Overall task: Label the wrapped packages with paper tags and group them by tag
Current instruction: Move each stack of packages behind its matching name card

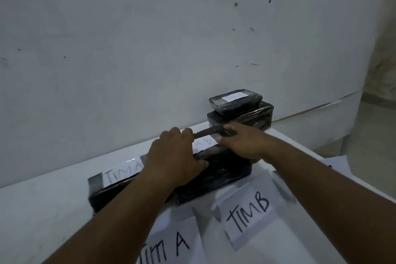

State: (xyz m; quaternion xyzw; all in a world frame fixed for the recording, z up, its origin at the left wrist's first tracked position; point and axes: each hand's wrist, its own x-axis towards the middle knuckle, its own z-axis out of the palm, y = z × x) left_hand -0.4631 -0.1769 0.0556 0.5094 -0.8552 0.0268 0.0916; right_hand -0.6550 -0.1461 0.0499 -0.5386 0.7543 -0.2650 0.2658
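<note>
Two black wrapped packages lie side by side on the white table. The left package (111, 193) bears a paper tag reading TIM A (123, 172). The right package (227, 170) has a TIM B tag (203, 141), half hidden between my hands. My left hand (174, 156) grips this package's left part, fingers curled over its far edge and thumb on top. My right hand (243, 144) sits over its right end and holds a slim dark object (209, 132) that points toward my left hand. Loose tags TIM A (169, 246) and TIM B (249, 210) lie nearer me.
At the back right, a small rounded package with a white tag (235, 100) sits on a larger black package (252, 121), close to the wall. More paper (340, 167) lies at the right. The table's right edge (351, 180) runs diagonally past my right forearm.
</note>
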